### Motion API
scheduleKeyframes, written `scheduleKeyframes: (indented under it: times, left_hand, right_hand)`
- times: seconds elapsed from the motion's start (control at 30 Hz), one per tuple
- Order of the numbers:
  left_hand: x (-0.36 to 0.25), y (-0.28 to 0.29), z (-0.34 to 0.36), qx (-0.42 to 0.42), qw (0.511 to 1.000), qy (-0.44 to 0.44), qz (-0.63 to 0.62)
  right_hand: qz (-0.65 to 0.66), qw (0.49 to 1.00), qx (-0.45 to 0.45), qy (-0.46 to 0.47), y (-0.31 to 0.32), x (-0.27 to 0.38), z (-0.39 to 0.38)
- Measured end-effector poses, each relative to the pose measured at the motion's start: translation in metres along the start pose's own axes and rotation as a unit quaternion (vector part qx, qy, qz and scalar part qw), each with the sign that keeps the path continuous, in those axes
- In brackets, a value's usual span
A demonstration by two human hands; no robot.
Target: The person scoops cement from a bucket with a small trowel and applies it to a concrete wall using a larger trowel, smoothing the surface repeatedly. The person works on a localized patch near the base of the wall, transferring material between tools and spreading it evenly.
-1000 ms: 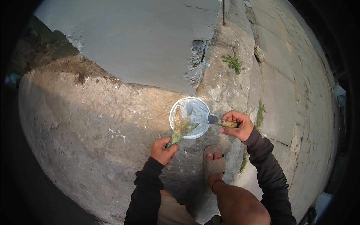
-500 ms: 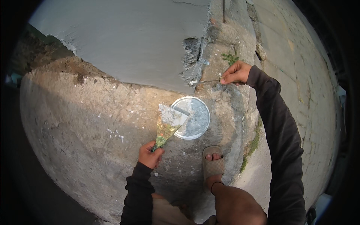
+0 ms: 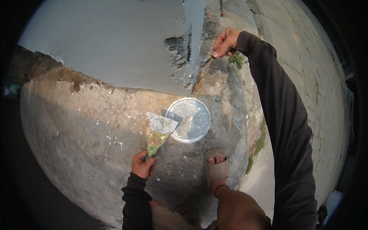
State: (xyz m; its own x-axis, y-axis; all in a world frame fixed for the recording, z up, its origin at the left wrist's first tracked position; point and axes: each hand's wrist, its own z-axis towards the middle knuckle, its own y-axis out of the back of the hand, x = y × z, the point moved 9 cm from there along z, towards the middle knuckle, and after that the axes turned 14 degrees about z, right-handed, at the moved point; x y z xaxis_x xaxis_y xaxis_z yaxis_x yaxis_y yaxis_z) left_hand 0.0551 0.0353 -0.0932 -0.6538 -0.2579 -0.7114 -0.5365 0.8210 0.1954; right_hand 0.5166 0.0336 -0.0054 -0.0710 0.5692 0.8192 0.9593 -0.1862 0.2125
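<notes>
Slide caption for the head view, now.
Left hand holds a smeared scraper by a round, white-rimmed lid or tub; right hand points a slim tool at the grey wall's broken corner.

The concrete ground (image 3: 96,161) is viewed steeply from above, from the person's head, through a wide fisheye lens faced toward the wall (image 3: 107,46) at its far edge. The left hand (image 3: 144,165) and right hand (image 3: 227,41) are seen from near; the ground's left edge is bent into a curve.

The left hand (image 3: 143,164) has a smeared scraper (image 3: 160,129), the right hand (image 3: 227,41) a knife (image 3: 206,61) over by the chipped wall (image 3: 115,42).
</notes>
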Motion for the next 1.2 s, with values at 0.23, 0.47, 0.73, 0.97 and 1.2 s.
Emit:
scheduleKeyframes:
  times: [0.23,0.47,0.73,0.97,1.2]
  left_hand:
    - [0.006,-0.001,0.000,-0.004,1.000,0.000,0.001]
    - [0.010,0.001,0.001,-0.017,1.000,0.008,-0.020]
    - [0.012,0.001,-0.002,-0.032,0.999,-0.027,-0.024]
    - [0.030,-0.001,-0.026,-0.064,0.996,-0.046,-0.045]
    - [0.046,0.007,-0.033,-0.084,0.995,-0.046,-0.032]
  right_hand:
    - [-0.063,0.994,-0.059,0.064,0.027,0.029,-0.023]
    - [0.025,0.989,-0.090,0.115,0.019,-0.012,-0.103]
    - [0.456,0.865,-0.206,0.033,-0.163,-0.129,-0.165]
    - [0.381,0.864,-0.306,0.118,-0.180,-0.089,-0.128]
    - [0.319,0.863,-0.343,0.191,-0.227,-0.048,-0.115]
